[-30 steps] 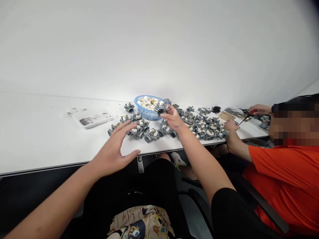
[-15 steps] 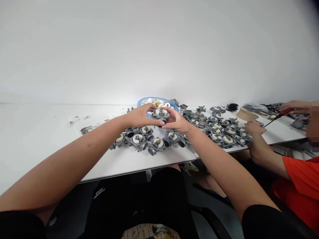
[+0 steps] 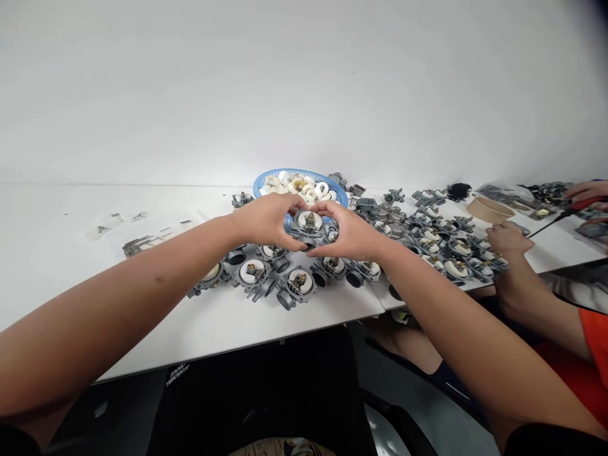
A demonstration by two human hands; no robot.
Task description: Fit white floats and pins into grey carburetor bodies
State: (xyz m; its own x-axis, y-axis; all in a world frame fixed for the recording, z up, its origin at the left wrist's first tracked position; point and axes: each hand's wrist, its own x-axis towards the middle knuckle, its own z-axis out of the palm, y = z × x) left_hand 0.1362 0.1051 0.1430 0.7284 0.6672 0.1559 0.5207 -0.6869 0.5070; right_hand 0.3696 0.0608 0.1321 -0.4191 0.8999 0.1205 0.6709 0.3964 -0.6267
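Note:
Between both hands I hold a grey metal carburetor [image 3: 308, 223], its open side with the white float and brass parts turned toward me. My left hand [image 3: 268, 220] grips it from the left, fingers at the far edge and thumb at the near edge. From the right, my right hand [image 3: 351, 233] closes round it the same way, the two thumbs almost meeting in front. Just below on the table stand several similar carburetors [image 3: 297, 283] with white floats. Behind the hands, a blue basket [image 3: 258, 182] contains many white floats [image 3: 284, 178].
More carburetors [image 3: 460, 247] crowd the table to the right, near a brown paper bowl [image 3: 489, 209]. Thin metal pieces [image 3: 137, 244] lie at left. At far right a co-worker's hand [image 3: 510, 239] rests near a red-handled screwdriver [image 3: 565, 212]. A wall rises behind the table.
The held carburetor has tipped toward me, so its float shows more fully. My right hand is spread a little wider around it. The camera view has shifted slightly.

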